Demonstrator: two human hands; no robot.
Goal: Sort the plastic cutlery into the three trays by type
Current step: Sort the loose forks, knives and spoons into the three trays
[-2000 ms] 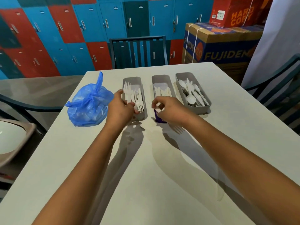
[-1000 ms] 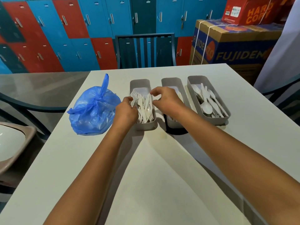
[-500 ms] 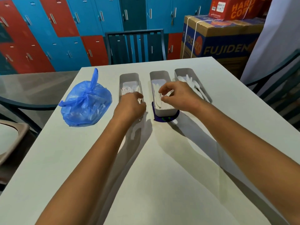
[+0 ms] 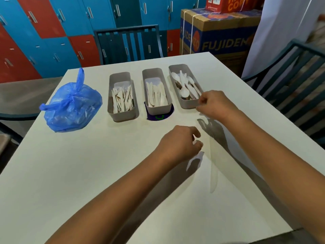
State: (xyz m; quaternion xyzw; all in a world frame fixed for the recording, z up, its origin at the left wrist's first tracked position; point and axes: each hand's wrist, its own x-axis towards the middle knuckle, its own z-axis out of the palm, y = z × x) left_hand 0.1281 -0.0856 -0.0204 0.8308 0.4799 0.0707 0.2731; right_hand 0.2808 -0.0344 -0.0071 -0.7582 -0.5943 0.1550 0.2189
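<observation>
Three grey trays (image 4: 121, 110) stand in a row on the white counter (image 4: 88, 173), long sides parallel and set apart by narrow gaps. Forks (image 4: 123, 99) fill the left one, knives (image 4: 155, 94) lie in the middle tray (image 4: 158, 108), and spoons (image 4: 186, 87) lie in the right tray (image 4: 186, 104). Each pile is too tangled to count. One dark purple mat (image 4: 159, 118) shows from under the near end of the middle tray.

One knotted blue bag (image 4: 70, 104) sits left of the trays, near the counter's left edge; what it holds cannot be made out. Two loose white pieces lie on the counter in front of the trays: a small piece (image 4: 195, 160), type unclear, just below the left hand (image 4: 179, 143), and a long pale knife (image 4: 213, 175) to its right.

Two bare hands are in view. The left hand hovers over the counter, fingers curled with thumb and forefinger close together; whether they pinch anything cannot be told. The right hand (image 4: 214, 103) is at the near right corner of the spoon tray, fingers curled, touching or almost touching its wall; a grasp cannot be told.

Much bare counter lies between the trays and the near edge, crossed by both forearms and their shadows. Two dark chairs stand around the counter: one chair (image 4: 128, 43) at the far edge, the other (image 4: 290, 71) at the right. Two stacked boxes (image 4: 219, 32) stand beyond, beside blue and red lockers (image 4: 52, 32).
</observation>
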